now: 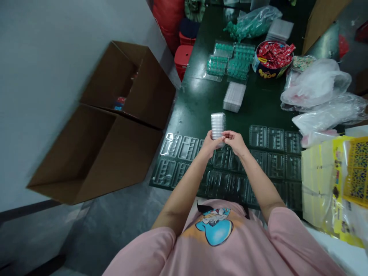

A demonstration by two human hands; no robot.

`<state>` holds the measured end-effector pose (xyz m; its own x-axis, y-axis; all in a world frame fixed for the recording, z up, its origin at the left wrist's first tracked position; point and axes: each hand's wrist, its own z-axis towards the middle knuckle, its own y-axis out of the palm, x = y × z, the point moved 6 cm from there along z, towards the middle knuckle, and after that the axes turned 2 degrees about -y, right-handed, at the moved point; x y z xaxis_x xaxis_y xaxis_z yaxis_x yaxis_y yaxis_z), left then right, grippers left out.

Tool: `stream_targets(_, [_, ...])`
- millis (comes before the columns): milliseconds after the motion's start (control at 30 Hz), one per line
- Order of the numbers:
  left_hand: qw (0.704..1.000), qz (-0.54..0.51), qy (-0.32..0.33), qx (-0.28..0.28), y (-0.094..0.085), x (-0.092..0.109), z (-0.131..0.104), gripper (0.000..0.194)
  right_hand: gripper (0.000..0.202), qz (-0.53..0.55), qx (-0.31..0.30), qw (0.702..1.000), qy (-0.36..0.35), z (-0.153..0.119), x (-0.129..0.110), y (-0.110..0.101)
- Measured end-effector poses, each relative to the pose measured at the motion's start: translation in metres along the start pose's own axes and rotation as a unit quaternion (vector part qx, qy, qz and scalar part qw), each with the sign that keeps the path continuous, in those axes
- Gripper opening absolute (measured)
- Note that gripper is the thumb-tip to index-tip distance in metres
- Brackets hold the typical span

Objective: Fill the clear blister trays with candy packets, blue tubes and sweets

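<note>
A stack of clear plastic blister trays (pixel 218 123) is held upright over the dark green table. My left hand (pixel 211 143) is closed around its lower left side. At its lower right edge, my right hand (pixel 234 141) pinches with the fingertips. Below and around my hands, rows of single clear compartment trays (pixel 188 148) lie flat along the near part of the table; my forearms hide some of them. Just beyond my hands lies another stack of clear trays (pixel 234 96).
Trays with green pieces (pixel 217 65) lie farther back, near a bag of green pieces (pixel 253 25). A tub of red packets (pixel 273 57) stands right of them. Plastic bags (pixel 319 84) and a yellow basket (pixel 356 168) line the right. Open cardboard boxes (pixel 135 142) stand left.
</note>
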<state>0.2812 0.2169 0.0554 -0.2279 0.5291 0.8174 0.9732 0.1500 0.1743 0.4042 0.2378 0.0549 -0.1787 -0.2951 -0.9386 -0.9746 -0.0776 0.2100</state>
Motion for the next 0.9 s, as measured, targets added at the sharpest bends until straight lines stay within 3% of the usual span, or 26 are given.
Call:
stream_targets(167, [0.999,-0.028,-0.019,-0.024,0.003,0.006,0.001,0.063,0.029,0.035,0.005,0.999,0.001,-0.001,-0.005,-0.002])
stream_targets(267, [0.997,-0.060,-0.041,-0.028,-0.005,0.007,0.000,0.060,0.031,0.065,0.013,0.998,0.001,-0.004,-0.006,-0.008])
stream_targets(433, [0.990,-0.116,-0.027,0.076,-0.051,0.007,0.006,0.050,0.031,0.129,0.036,0.991,0.026,0.008,0.007,-0.043])
stream_targets(567, [0.976,-0.152,-0.014,0.153,-0.078,0.003,0.008,0.043,0.030,0.134,0.109,0.981,0.086,0.033,0.046,-0.083])
stream_targets(667, [0.975,-0.156,-0.017,0.154,-0.077,0.000,0.005,0.040,0.027,0.057,0.193,0.968,0.149,0.039,0.076,-0.111])
stream_targets(733, [0.977,-0.155,-0.018,0.143,-0.072,-0.002,0.003,0.039,0.032,-0.047,0.234,0.957,0.164,0.035,0.084,-0.127])
stream_targets(833, [0.979,-0.156,-0.021,0.132,-0.066,-0.004,0.003,0.041,0.043,-0.260,0.269,0.923,0.093,0.027,0.071,-0.141])
stream_targets(900, [0.980,-0.154,-0.026,0.127,-0.062,-0.007,0.004,0.042,0.048,-0.393,0.249,0.885,0.009,0.024,0.057,-0.134])
